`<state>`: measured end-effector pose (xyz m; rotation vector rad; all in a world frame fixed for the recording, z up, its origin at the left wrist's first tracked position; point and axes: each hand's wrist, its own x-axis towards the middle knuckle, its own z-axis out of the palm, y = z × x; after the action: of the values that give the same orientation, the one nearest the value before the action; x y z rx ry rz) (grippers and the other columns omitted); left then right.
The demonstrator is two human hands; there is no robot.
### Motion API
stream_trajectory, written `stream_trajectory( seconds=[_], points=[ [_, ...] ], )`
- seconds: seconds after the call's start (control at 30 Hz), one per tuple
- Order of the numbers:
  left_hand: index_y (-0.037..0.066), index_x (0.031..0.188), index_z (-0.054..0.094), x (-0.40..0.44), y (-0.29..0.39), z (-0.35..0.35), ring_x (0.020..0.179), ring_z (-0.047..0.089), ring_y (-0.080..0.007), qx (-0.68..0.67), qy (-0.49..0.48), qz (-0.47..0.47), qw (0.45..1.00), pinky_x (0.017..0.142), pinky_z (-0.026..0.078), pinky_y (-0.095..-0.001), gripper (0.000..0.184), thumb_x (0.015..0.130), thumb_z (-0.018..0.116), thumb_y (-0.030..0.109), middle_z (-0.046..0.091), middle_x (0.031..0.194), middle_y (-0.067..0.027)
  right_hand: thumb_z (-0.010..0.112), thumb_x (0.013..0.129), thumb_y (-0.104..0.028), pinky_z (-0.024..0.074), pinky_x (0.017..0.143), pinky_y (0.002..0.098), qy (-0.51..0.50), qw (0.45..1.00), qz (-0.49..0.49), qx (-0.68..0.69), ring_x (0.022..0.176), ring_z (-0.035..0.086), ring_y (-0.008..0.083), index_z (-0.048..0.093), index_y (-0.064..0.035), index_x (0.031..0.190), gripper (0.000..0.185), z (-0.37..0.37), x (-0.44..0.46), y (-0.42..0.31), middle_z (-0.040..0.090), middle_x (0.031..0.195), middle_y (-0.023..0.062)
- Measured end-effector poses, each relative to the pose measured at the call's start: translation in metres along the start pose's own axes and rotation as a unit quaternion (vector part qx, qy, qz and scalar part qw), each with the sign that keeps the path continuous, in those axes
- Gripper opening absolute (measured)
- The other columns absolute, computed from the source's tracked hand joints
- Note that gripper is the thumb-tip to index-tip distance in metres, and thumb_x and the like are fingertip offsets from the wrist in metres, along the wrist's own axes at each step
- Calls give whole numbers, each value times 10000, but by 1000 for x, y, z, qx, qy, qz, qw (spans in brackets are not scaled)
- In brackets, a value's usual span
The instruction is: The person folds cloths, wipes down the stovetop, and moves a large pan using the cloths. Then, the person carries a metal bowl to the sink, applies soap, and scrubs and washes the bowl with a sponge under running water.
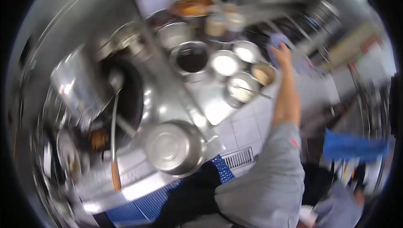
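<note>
Your right hand (283, 55) reaches into the upper right of the frame and meets a pale purple cloth (277, 40), its fingers at the fabric; blur hides whether they are pressed together on it or loose, so you cannot tell. Your left hand is out of view. Just left of your forearm sits a container with tan contents (263, 74), beside a bowl of white contents (241, 88) with a utensil in it. A bowl of dark contents (192, 56) stands at upper centre, and a metal pot (170, 148) rests on the counter's edge, lower centre
</note>
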<state>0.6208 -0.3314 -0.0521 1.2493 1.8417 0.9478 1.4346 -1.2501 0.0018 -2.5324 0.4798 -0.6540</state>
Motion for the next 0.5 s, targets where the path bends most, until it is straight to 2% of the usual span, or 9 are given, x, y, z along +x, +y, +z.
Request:
stream_trajectory(
  seconds=[0.03,0.07,0.13,0.17,0.2,0.23,0.27,0.43,0.5],
  points=[
    [12,1180,590,-3,-13,-40,977,621,-314,4,39,-18,999,844,516,-452,373,860,577,202,634,1120,-143,701,783,-362,448,944,346,-192,980,-16,-52,1119,593,251,576,-16,1262,604,-4,15,-3,633,1203,171],
    [10,1172,596,-2,-39,-78,959,628,-310,-1,70,-41,997,831,524,-446,361,863,582,197,641,1107,-139,671,824,-355,470,889,310,-183,979,-85,35,1016,626,208,561,6,1280,592,22,31,15,669,1126,135],
    [8,1156,606,-18,-97,-142,924,644,-304,-27,116,-81,990,804,540,-433,337,871,593,186,653,1080,-133,667,858,-316,479,846,300,-179,973,2,147,995,621,173,581,-51,1282,508,-17,-7,-71,664,1109,75],
    [-10,1083,640,-22,-94,-118,840,654,-281,-46,133,-56,989,747,548,-397,288,856,632,167,664,976,-108,677,871,-333,480,844,321,-195,932,63,301,1027,609,165,582,-94,1287,489,-16,30,-6,652,1144,56],
    [-29,1058,644,-13,-116,-108,840,651,-257,-199,59,18,978,725,540,-380,291,833,670,154,656,934,-101,682,877,-353,484,832,328,-142,912,44,382,1023,607,156,583,-119,1280,477,-39,15,-13,650,1147,35],
    [-49,1047,643,-27,-112,-88,834,654,-250,-267,69,36,961,719,540,-376,302,816,694,138,662,927,-113,663,901,-320,482,830,310,-115,918,33,377,1014,604,149,579,-115,1278,437,-69,-8,-42,645,1161,45],
    [-64,1060,635,-41,-108,-95,825,659,-245,-210,137,1,968,726,542,-374,317,826,689,143,666,949,-115,646,914,-314,479,845,310,-111,918,-6,381,1008,603,158,579,-108,1275,421,-71,-12,-73,644,1144,58],
    [-39,1009,650,-48,-156,-116,796,672,-238,-264,125,-9,956,714,547,-363,330,828,735,224,678,926,-113,606,949,-294,471,790,246,-88,891,-108,431,913,594,132,575,-22,1249,406,-139,-150,-233,649,1075,86],
    [-11,1036,646,-40,-172,-123,809,671,-227,-297,134,-79,942,713,553,-378,313,880,681,258,677,943,-93,577,957,-294,478,774,249,-161,836,-199,486,904,597,158,571,17,1220,407,-158,-219,-283,640,984,103]
  ],
)
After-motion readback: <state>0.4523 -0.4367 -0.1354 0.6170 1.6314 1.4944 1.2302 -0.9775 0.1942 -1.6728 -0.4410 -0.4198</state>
